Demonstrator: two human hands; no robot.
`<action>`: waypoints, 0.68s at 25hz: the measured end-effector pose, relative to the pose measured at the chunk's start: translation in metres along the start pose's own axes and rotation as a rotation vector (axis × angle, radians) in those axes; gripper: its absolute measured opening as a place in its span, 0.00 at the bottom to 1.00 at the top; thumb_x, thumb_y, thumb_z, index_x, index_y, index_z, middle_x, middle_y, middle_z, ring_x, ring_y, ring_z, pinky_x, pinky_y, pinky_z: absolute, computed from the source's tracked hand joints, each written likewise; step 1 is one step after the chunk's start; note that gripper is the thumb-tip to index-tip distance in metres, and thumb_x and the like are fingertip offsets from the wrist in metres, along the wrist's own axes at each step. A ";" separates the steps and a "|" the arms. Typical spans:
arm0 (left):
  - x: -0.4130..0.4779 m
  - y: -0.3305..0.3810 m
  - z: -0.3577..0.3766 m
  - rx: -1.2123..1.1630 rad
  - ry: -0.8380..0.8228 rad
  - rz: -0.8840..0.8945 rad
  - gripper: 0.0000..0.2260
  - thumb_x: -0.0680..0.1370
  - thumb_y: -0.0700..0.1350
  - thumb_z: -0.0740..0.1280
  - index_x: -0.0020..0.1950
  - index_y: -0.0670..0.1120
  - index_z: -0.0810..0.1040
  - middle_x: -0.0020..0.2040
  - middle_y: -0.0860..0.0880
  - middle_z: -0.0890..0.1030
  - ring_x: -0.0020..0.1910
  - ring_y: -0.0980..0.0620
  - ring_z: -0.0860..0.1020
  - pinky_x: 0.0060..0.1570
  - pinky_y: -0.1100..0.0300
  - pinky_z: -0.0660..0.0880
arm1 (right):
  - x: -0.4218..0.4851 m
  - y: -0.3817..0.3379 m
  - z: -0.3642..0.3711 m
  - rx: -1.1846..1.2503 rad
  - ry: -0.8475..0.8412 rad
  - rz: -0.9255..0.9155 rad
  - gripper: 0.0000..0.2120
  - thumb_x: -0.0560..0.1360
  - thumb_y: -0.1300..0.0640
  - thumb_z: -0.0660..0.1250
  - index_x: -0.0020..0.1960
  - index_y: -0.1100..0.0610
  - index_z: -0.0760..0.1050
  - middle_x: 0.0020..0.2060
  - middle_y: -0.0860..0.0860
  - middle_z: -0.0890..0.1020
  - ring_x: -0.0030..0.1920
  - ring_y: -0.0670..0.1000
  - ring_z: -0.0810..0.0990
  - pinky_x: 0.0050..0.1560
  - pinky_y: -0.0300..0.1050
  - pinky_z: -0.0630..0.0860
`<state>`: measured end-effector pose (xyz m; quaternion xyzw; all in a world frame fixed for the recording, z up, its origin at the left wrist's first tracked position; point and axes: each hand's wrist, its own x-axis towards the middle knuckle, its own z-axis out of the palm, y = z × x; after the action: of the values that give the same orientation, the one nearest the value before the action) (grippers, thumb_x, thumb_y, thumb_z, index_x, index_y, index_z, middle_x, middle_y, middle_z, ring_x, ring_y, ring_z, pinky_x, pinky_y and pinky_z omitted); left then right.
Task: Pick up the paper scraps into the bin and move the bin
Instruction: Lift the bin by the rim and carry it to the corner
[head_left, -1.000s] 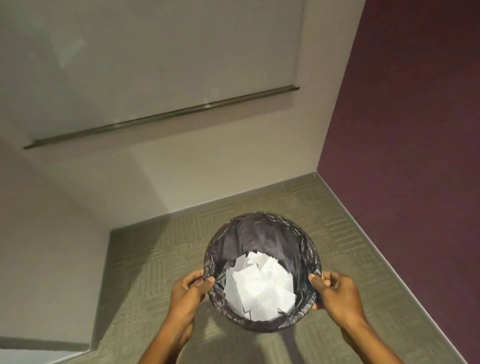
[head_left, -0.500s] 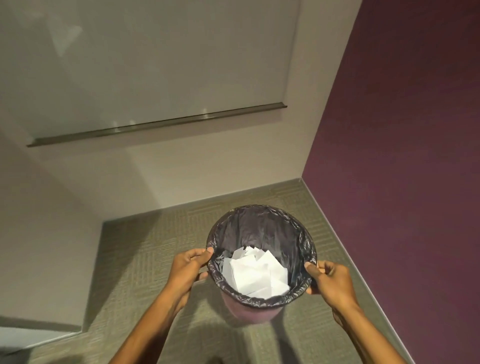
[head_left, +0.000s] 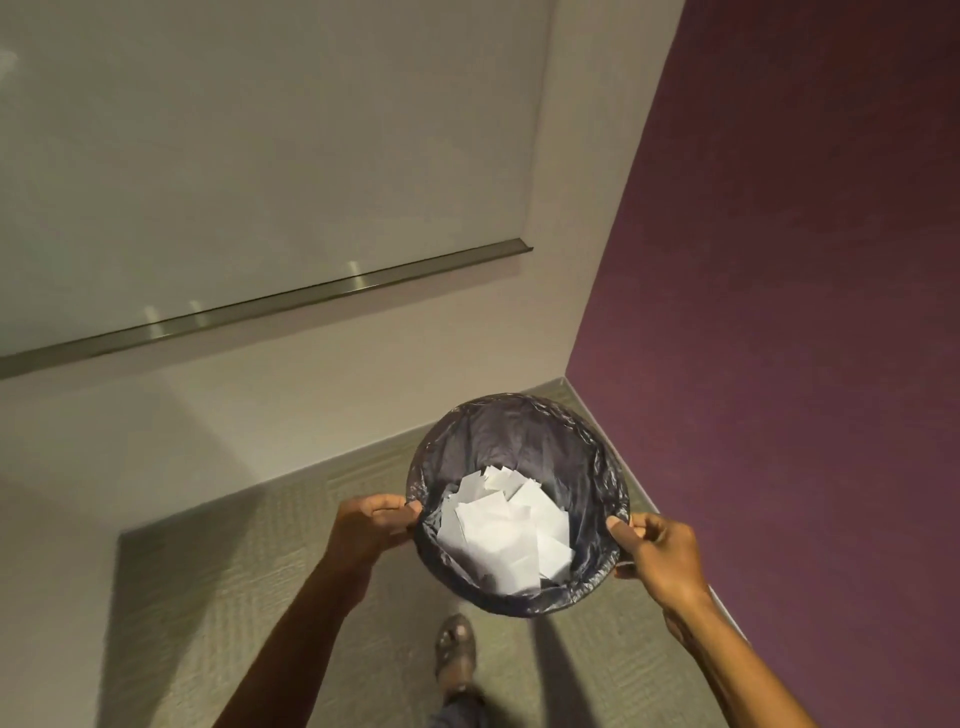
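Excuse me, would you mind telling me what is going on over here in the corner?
A person holds a bin with both hands: the left hand grips the rim's left side and the right hand its right side. The bin has a dark liner and holds white paper scraps. It appears to be lifted off the carpet, close to the corner by the purple wall. No scraps show on the visible carpet, and one foot is in view below the bin.

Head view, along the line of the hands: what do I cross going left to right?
Beige wall → carpet → left hand → bin, scraps inside → right hand → purple wall.
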<state>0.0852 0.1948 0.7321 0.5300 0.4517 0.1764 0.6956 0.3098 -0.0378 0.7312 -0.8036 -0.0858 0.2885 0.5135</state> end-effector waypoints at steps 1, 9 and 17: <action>0.015 0.009 0.002 0.007 -0.019 0.006 0.10 0.69 0.40 0.75 0.41 0.33 0.81 0.39 0.38 0.82 0.41 0.45 0.80 0.51 0.47 0.78 | 0.011 -0.005 0.002 -0.009 0.020 0.005 0.11 0.76 0.60 0.71 0.39 0.66 0.78 0.32 0.56 0.79 0.31 0.52 0.78 0.33 0.49 0.81; 0.123 0.048 0.038 0.139 -0.092 -0.029 0.02 0.70 0.34 0.73 0.38 0.36 0.84 0.39 0.36 0.83 0.41 0.43 0.80 0.55 0.41 0.77 | 0.089 -0.025 -0.001 -0.029 0.132 0.058 0.13 0.75 0.61 0.72 0.39 0.70 0.76 0.29 0.55 0.78 0.31 0.52 0.77 0.30 0.44 0.78; 0.198 0.068 0.099 0.302 -0.115 -0.035 0.05 0.67 0.42 0.77 0.35 0.41 0.86 0.35 0.37 0.83 0.37 0.47 0.78 0.43 0.53 0.73 | 0.177 -0.019 -0.028 0.032 0.114 0.105 0.13 0.75 0.62 0.72 0.40 0.72 0.75 0.30 0.58 0.78 0.31 0.54 0.78 0.30 0.46 0.79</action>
<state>0.2861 0.3065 0.7091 0.6297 0.4416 0.0637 0.6359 0.4727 0.0261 0.6898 -0.8138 -0.0095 0.2699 0.5145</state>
